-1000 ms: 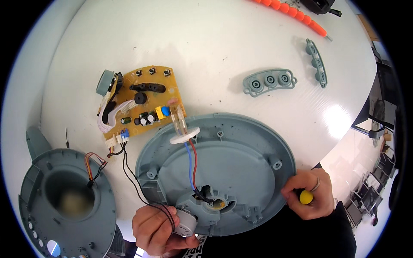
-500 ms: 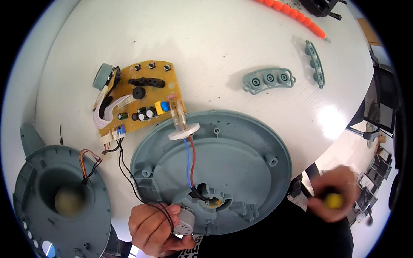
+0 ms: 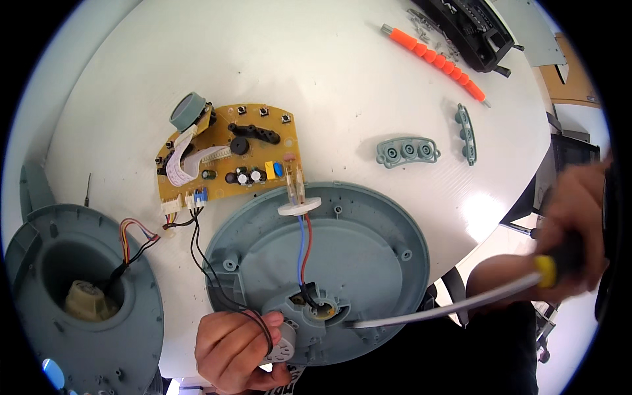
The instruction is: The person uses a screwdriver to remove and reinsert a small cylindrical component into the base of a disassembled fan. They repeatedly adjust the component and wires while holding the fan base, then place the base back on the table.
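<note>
**At a white table: grey motor in one hand, screwdriver in the other**

So, starting from the far left: a big grey-blue housing with a deep round well and a cream-coloured part sitting down inside it. A bundle of coloured wires pokes out of that. Next over is a tan circuit board lying flat, a grey knob at its upper left, with black wires trailing down from its plugs.

Those wires loop over the fingers of the left hand, which is knuckles up, fingers curled over the top and thumb tucked underneath. It's closed snugly on the motor, right by the near edge of the round base. Can't tell if motor and base actually touch.

A white disc sits over the far part of the base, with blue and red wires running down to the base's hole.

Off to the right on the table are two grey button strips, an orange flexible shaft and a black case.

Far right, the right hand is raised and pretty blurry, wrapped around the yellow-and-black handle. The long blade slants down leftward, tip over the base just beside the hole; can't tell whether it's touching.
</note>
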Demonstrator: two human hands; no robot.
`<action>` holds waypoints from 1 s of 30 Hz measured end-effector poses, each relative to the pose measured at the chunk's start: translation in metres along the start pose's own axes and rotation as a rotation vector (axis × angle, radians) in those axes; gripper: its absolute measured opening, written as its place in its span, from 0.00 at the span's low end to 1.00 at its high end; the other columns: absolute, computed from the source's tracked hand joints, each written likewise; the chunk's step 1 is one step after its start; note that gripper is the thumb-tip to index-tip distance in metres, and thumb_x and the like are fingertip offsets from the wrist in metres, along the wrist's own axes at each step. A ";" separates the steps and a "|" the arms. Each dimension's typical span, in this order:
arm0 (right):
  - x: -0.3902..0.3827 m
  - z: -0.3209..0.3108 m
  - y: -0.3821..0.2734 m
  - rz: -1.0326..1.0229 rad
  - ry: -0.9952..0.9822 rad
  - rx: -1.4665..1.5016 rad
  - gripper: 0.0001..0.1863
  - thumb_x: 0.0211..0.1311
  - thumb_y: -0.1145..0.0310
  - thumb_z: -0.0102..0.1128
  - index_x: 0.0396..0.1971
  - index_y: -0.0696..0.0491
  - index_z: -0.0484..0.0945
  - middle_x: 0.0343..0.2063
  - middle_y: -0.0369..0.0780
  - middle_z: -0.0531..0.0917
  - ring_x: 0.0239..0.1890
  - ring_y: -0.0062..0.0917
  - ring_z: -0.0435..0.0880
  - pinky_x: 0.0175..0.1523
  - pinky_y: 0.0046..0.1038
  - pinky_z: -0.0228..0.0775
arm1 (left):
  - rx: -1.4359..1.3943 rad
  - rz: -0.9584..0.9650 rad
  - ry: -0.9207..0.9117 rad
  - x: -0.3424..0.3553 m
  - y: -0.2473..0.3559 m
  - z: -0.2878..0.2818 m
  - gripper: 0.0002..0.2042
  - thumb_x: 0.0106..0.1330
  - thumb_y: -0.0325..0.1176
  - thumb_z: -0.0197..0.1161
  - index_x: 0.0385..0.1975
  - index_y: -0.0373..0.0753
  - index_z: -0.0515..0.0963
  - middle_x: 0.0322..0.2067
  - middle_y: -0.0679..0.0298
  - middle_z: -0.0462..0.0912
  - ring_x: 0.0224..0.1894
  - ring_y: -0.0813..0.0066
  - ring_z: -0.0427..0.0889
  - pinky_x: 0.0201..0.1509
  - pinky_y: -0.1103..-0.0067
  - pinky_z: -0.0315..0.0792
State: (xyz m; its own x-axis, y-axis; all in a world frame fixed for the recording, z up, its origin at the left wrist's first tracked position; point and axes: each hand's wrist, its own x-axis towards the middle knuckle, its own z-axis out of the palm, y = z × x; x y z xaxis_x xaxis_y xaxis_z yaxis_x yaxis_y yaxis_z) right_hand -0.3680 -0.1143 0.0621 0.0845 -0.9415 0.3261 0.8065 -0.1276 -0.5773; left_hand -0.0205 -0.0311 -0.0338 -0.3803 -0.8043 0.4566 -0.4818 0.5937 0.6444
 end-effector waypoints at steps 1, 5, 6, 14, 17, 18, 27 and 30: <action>0.006 -0.003 0.018 0.093 0.041 -0.023 0.12 0.70 0.68 0.55 0.26 0.49 0.65 0.17 0.36 0.73 0.16 0.20 0.78 0.20 0.19 0.74 | 0.012 -0.058 -0.022 -0.001 0.005 -0.002 0.20 0.36 0.35 0.62 0.31 0.31 0.76 0.25 0.55 0.84 0.26 0.61 0.76 0.29 0.72 0.69; 0.019 -0.010 0.051 0.219 0.062 -0.064 0.15 0.77 0.62 0.35 0.28 0.51 0.62 0.17 0.40 0.74 0.09 0.25 0.75 0.10 0.22 0.69 | -0.025 -0.071 -0.054 -0.001 0.006 -0.005 0.21 0.35 0.35 0.69 0.32 0.33 0.77 0.28 0.57 0.85 0.28 0.62 0.77 0.31 0.73 0.72; 0.022 -0.010 0.055 0.234 0.048 -0.069 0.17 0.78 0.61 0.28 0.28 0.52 0.61 0.16 0.41 0.74 0.07 0.26 0.74 0.08 0.23 0.67 | -0.047 -0.065 -0.082 0.000 0.003 -0.006 0.21 0.35 0.36 0.72 0.32 0.35 0.77 0.29 0.57 0.85 0.29 0.63 0.77 0.32 0.72 0.72; 0.044 -0.019 0.065 0.357 -0.176 -0.003 0.13 0.78 0.65 0.36 0.30 0.52 0.61 0.17 0.42 0.76 0.08 0.27 0.75 0.10 0.23 0.68 | -0.039 -0.151 -0.185 -0.002 0.003 -0.011 0.25 0.32 0.40 0.82 0.32 0.42 0.78 0.36 0.61 0.85 0.34 0.65 0.78 0.35 0.72 0.74; 0.051 -0.030 0.055 0.378 -0.211 0.019 0.14 0.77 0.63 0.36 0.29 0.52 0.62 0.16 0.41 0.76 0.09 0.27 0.75 0.11 0.24 0.69 | -0.045 -0.147 -0.185 -0.001 0.002 -0.011 0.26 0.32 0.42 0.84 0.30 0.42 0.78 0.38 0.60 0.85 0.34 0.65 0.78 0.36 0.71 0.73; 0.054 -0.034 0.053 0.386 -0.227 0.033 0.15 0.77 0.63 0.36 0.28 0.52 0.62 0.16 0.41 0.76 0.09 0.27 0.75 0.11 0.24 0.69 | -0.033 -0.155 -0.198 0.000 0.003 -0.012 0.26 0.31 0.42 0.84 0.30 0.42 0.77 0.39 0.59 0.85 0.35 0.65 0.78 0.37 0.71 0.73; 0.075 -0.063 0.030 0.357 -0.230 0.182 0.19 0.77 0.57 0.38 0.25 0.50 0.66 0.13 0.39 0.75 0.09 0.25 0.76 0.14 0.24 0.72 | -0.040 -0.206 -0.253 0.005 0.010 -0.014 0.29 0.33 0.39 0.86 0.35 0.41 0.75 0.44 0.55 0.84 0.38 0.64 0.79 0.40 0.70 0.72; 0.067 -0.047 0.068 0.352 -0.167 0.136 0.17 0.77 0.58 0.37 0.27 0.50 0.65 0.14 0.38 0.74 0.10 0.25 0.76 0.14 0.24 0.72 | -0.030 -0.210 -0.238 0.000 0.009 -0.013 0.30 0.34 0.39 0.86 0.36 0.41 0.75 0.44 0.55 0.84 0.39 0.63 0.79 0.40 0.70 0.74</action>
State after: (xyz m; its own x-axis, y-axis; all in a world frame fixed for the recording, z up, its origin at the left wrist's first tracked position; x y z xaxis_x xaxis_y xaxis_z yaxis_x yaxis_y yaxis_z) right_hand -0.3345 -0.2004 0.0093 0.4535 -0.8556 0.2497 0.7805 0.2460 -0.5747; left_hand -0.0149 -0.0262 -0.0197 -0.4511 -0.8785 0.1574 -0.5474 0.4117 0.7286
